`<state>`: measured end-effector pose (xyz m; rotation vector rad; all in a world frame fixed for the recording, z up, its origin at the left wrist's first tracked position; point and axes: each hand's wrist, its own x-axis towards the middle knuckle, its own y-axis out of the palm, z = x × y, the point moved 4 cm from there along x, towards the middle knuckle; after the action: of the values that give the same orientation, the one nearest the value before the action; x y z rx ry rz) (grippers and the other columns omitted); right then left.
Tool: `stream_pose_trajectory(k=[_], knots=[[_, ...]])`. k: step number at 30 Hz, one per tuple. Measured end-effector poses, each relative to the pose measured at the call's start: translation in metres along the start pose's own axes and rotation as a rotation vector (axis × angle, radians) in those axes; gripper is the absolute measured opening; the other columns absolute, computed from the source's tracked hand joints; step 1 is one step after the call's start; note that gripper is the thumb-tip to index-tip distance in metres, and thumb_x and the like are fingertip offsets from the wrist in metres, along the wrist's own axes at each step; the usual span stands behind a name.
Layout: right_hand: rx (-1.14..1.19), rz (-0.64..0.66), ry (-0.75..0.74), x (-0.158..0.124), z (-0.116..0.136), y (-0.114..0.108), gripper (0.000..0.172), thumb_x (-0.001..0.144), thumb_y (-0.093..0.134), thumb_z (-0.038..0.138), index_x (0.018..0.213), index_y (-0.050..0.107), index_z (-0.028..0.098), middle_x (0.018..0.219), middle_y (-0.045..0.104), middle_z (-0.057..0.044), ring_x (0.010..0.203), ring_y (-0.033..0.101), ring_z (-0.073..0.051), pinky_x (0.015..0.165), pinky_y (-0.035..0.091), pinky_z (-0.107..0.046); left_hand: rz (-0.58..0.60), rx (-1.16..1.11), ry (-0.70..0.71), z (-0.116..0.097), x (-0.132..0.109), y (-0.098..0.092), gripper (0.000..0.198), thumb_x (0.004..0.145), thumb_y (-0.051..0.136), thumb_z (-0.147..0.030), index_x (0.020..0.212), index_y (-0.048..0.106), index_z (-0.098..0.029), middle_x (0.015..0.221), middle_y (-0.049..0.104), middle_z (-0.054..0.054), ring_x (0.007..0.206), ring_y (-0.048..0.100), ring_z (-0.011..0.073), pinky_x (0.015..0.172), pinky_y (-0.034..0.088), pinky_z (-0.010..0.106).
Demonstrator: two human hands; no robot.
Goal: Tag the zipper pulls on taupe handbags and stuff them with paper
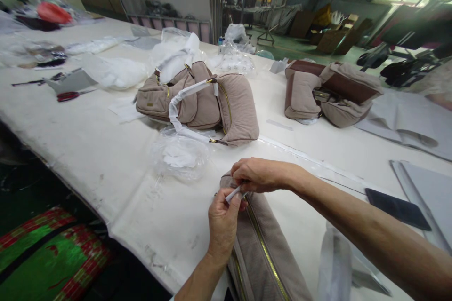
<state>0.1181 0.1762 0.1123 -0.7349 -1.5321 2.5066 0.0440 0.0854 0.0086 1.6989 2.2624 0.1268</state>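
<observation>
Hands, left (223,225) and right (259,174), tight on white strip (232,194) over taupe bag (264,244), small plate (150,104) on farther bag (158,96) illegible

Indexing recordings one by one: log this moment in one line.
left hand: pinching white strip | right hand: close by, grip unclear | beneath: taupe bag, gold zipper | beyond: other bags

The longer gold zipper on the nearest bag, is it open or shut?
Shut where visible: the zipper forms one gapless gold line. Its hidden far end: cannot tell.
</observation>
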Motion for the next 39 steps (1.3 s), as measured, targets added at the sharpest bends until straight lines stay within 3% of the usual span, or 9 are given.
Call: stream_pose_trajectory(k=[4,11,15,18,22,29,35,39], knots=[[-0.002,-0.029,-0.016,0.0,-0.002,0.005,0.005,0.074,0.056,0.01,0.071,0.059,0.013,0.087,0.063,-0.009,0.085,0.056,-0.016,0.071,0.041,-0.022,0.031,-0.097,-0.033,0.0,0.001,0.002,0.021,0.075,0.063,-0.032,0.089,0.055,-0.018,0.076,0.063,-0.002,0.063,0.06,0.0117,0.062,0.049,0.024],[-0.043,-0.048,-0.028,-0.004,0.002,0.003,0.006,0.077,0.059,0.02,0.079,0.064,0.02,0.099,0.062,-0.004,0.094,0.055,-0.019,0.081,0.037,-0.031,-0.019,-0.036,0.032,-0.001,0.002,0.001,0.014,0.077,0.06,-0.028,0.069,0.054,-0.018,0.058,0.056,-0.005,0.057,0.054,0.0098,0.059,0.045,0.021],[-0.069,-0.059,-0.027,-0.001,-0.001,0.004,0.004,0.072,0.06,0.014,0.072,0.063,0.018,0.092,0.064,-0.003,0.091,0.056,-0.019,0.08,0.036,-0.031,-0.017,-0.028,0.02,-0.001,0.002,0.001,0.011,0.077,0.059,-0.027,0.073,0.054,-0.018,0.061,0.057,-0.005,0.059,0.055,0.0103,0.06,0.045,0.021],[-0.053,-0.116,-0.029,0.0,-0.003,0.008,0.006,0.072,0.059,0.014,0.068,0.061,0.016,0.084,0.064,-0.004,0.084,0.056,-0.017,0.074,0.038,-0.027,0.001,-0.101,-0.05,0.002,0.003,0.001,0.013,0.076,0.06,-0.029,0.082,0.054,-0.019,0.068,0.059,-0.004,0.06,0.057,0.0108,0.061,0.046,0.022],[-0.02,-0.238,-0.008,-0.001,-0.003,0.014,0.006,0.073,0.058,0.013,0.069,0.061,0.015,0.083,0.063,-0.006,0.08,0.055,-0.016,0.07,0.039,-0.025,-0.053,-0.078,-0.018,-0.001,0.006,-0.004,0.012,0.074,0.062,-0.028,0.075,0.056,-0.018,0.066,0.058,-0.004,0.058,0.056,0.0104,0.059,0.046,0.021],[-0.156,-0.475,-0.044,-0.01,0.003,0.025,0.017,0.084,0.052,0.024,0.071,0.061,0.017,0.083,0.061,-0.004,0.088,0.051,-0.017,0.083,0.034,-0.032,-0.125,-0.061,0.03,-0.007,0.007,-0.003,0.011,0.074,0.061,-0.028,0.071,0.057,-0.018,0.061,0.056,-0.005,0.055,0.053,0.0095,0.056,0.045,0.019],[-0.199,-0.537,-0.088,-0.015,0.001,0.032,0.018,0.087,0.048,0.026,0.077,0.059,0.017,0.087,0.06,-0.004,0.088,0.048,-0.017,0.083,0.033,-0.033,-0.004,-0.079,0.024,-0.005,0.006,-0.004,0.018,0.073,0.064,-0.029,0.087,0.058,-0.019,0.075,0.06,-0.002,0.066,0.056,0.0119,0.064,0.047,0.023],[-0.163,-0.55,-0.093,-0.015,0.001,0.035,0.018,0.087,0.048,0.023,0.077,0.06,0.018,0.087,0.06,-0.004,0.085,0.047,-0.016,0.082,0.032,-0.031,-0.049,-0.015,0.065,-0.002,0.007,-0.008,0.013,0.073,0.064,-0.027,0.081,0.058,-0.019,0.069,0.057,-0.004,0.061,0.054,0.0112,0.061,0.045,0.022]])
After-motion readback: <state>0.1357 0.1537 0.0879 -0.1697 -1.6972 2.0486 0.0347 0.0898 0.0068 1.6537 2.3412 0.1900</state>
